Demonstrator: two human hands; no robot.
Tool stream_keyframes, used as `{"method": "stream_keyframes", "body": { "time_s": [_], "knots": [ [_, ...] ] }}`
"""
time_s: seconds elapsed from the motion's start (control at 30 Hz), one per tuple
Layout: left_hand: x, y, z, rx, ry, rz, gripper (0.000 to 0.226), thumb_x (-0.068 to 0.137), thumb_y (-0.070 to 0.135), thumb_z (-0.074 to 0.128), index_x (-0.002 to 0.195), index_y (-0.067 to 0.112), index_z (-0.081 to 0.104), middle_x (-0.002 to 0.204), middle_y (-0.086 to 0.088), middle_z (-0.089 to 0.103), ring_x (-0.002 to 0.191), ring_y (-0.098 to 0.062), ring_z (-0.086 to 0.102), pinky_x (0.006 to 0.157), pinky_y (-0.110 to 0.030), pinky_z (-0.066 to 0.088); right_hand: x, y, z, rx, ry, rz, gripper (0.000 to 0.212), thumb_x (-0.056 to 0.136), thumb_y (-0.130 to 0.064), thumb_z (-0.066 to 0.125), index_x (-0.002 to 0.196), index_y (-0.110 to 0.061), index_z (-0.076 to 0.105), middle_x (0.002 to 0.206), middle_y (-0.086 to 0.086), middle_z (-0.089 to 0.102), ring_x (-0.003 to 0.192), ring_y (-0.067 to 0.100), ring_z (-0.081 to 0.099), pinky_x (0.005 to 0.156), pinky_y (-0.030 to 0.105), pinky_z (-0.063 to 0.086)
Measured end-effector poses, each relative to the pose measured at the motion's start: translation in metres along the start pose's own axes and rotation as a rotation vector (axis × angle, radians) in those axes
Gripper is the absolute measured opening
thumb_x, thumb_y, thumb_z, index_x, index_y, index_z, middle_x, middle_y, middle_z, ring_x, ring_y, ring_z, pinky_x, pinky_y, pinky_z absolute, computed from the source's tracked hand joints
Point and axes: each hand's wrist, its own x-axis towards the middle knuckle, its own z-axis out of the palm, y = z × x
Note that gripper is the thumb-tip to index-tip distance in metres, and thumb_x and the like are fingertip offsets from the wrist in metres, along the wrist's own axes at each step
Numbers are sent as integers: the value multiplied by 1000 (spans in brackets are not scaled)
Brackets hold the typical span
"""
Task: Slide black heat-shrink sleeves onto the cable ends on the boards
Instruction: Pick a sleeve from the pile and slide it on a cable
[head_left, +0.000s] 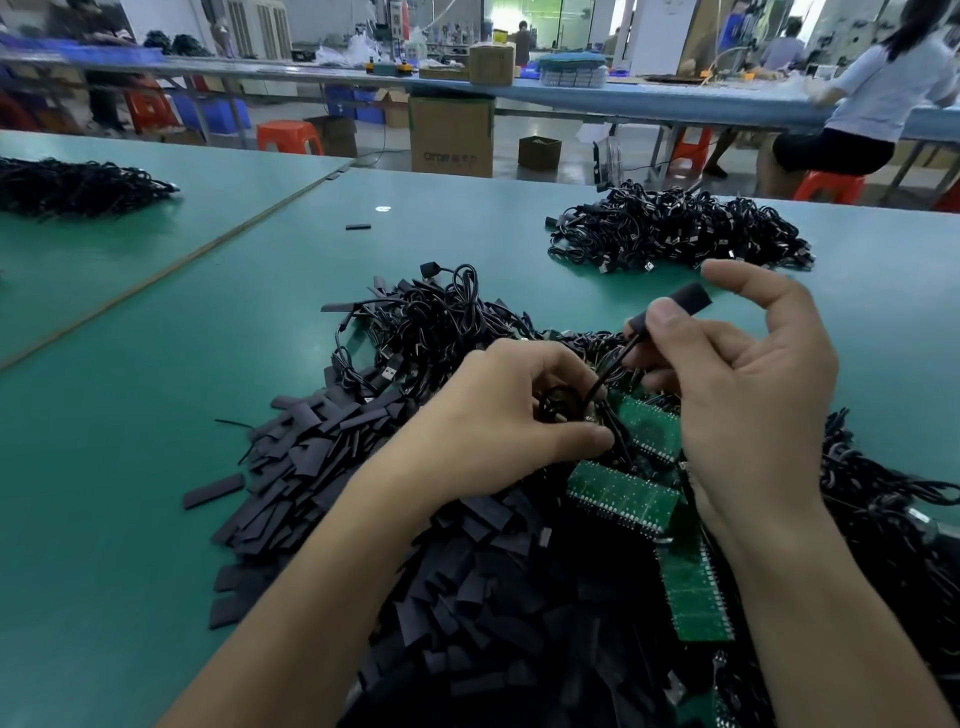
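My right hand (748, 395) pinches a black heat-shrink sleeve (688, 300) between thumb and middle finger, index finger raised, with a thin black cable (613, 366) running down out of it. My left hand (498, 410) is closed on that cable's coil just left of the green boards (623, 491). Several green boards lie in a row under my right wrist, one more (693, 597) nearer me. A big heap of flat black sleeves (322, 457) lies under my left forearm. Tangled black USB cables (436, 322) lie behind it.
A second pile of black cables (675, 228) sits at the far right of the green table (156, 364), another (67, 187) at the far left. One loose sleeve (358, 227) lies alone further back. More cables (883, 499) lie at my right. A person sits at a bench behind.
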Motion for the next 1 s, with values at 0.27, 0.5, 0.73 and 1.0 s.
{"method": "stream_keyframes", "body": {
  "time_s": [0.27,0.5,0.73,1.0],
  "knots": [
    [10,-17,-7,-57,359,-31,30,79,30,83,95,34,57,82,5,72,70,-4,70,63,-17,54,4,-9,-7,-252,-96,150,50,94,-40,64,138,-27,47,87,-14,76,76,8,74,69,27,60],
    [49,-45,-40,10,884,-81,22,86,29,78,100,26,61,81,17,65,75,6,65,75,-12,52,-4,-20,-13,-908,-998,203,58,62,-57,85,112,-48,57,107,-23,52,106,-7,48,86,14,42],
    [79,-75,-54,53,786,-272,42,88,33,76,125,18,61,114,-4,67,107,-20,62,97,-32,47,-3,-9,-10,-1082,-929,130,39,79,-16,71,107,-39,57,101,-15,49,99,7,47,83,21,41],
    [71,-83,-39,341,605,-324,48,105,52,27,127,23,60,143,-4,49,138,-33,35,110,-50,28,5,3,-16,-712,-532,44,26,90,-19,73,105,-39,74,106,-18,70,100,-8,60,78,0,37]
  ]
}}
